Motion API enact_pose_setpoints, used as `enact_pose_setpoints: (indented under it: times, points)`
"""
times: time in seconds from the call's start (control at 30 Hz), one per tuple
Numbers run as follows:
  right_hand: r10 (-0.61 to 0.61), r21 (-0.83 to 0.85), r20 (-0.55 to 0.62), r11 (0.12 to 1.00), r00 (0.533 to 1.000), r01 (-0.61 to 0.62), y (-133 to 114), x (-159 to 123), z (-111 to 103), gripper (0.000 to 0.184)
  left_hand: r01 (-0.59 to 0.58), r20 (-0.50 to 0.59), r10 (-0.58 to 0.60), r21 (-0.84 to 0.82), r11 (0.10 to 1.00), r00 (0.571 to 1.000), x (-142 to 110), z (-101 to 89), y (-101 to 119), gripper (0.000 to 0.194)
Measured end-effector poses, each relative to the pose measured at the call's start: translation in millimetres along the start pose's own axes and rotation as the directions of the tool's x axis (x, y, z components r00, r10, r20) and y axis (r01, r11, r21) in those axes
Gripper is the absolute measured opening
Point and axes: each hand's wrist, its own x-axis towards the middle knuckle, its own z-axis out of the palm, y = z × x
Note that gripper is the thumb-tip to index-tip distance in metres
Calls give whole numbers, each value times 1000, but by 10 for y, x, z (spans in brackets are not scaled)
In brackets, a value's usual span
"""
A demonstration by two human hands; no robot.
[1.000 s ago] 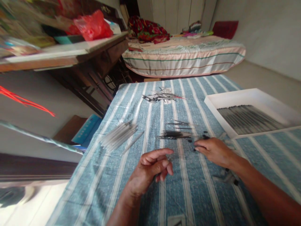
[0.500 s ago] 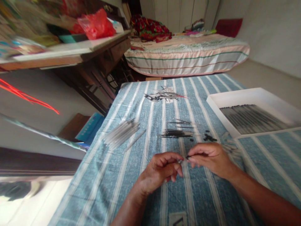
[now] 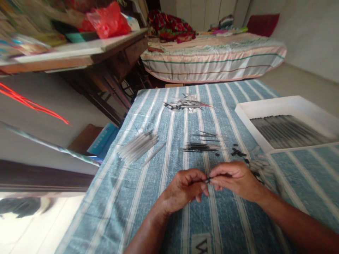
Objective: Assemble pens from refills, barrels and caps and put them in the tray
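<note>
My left hand (image 3: 185, 188) is closed in a pinch on a slim piece whose pale tip barely shows; the fingers hide the rest. Meeting it at the fingertips, my right hand (image 3: 234, 180) pinches a small black piece (image 3: 209, 179). The two pieces appear to touch. Just beyond lies a bundle of thin black rods (image 3: 201, 147), with a few loose rods behind it. Small black plugs (image 3: 238, 152) are scattered past my right hand. Short pale pieces (image 3: 261, 165) lie beside the right wrist. To the left rests a pile of translucent pen barrels (image 3: 139, 145).
A white box (image 3: 275, 150) holding a row of dark-filled pens (image 3: 288, 128) stands at the right. More thin parts (image 3: 188, 104) lie at the far end of the striped cloth (image 3: 156, 225). A desk (image 3: 113, 44) and a bed (image 3: 212, 65) are beyond.
My right hand has moved slightly left, so the black piece now meets the piece in my left fingertips. The view has tilted slightly down.
</note>
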Motion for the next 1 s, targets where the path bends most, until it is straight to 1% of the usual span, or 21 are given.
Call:
enact_pose_setpoints:
  times: [0.13,0.27,0.33,0.43,0.53,0.67,0.73,0.83,0.9,1.0]
  points:
    - [-57,-130,36,990,998,62,-26,-1,-4,13,-19,5,19,23,1000,1000,-8,13,14,8]
    - [-164,-287,68,941,984,177,-29,4,-6,14,-20,9,19,119,993,1000,-9,22,18,8]
    - [-173,-325,89,926,981,193,-11,9,0,16,-17,8,15,179,984,1000,-8,19,10,10]
    - [-95,-275,110,954,989,123,22,17,16,16,-10,17,6,226,974,1000,-7,5,-8,12]
    - [-27,-208,112,977,993,50,38,21,22,16,-16,33,9,214,977,999,-8,-6,-14,12]
    - [-53,-243,120,967,991,81,42,15,3,18,-29,21,26,183,983,999,-7,2,-14,10]
    - [-44,-256,128,964,991,76,45,10,-4,19,-35,13,33,173,984,999,-2,13,-22,8]
    - [61,-195,140,980,988,-33,48,6,8,22,-33,-3,34,113,993,999,8,26,-45,5]
    - [141,-155,158,981,977,-116,46,7,27,25,-29,-12,30,94,995,999,13,29,-62,8]
    - [215,-179,174,966,961,-184,39,10,41,33,-31,-2,31,116,993,1000,19,28,-79,10]
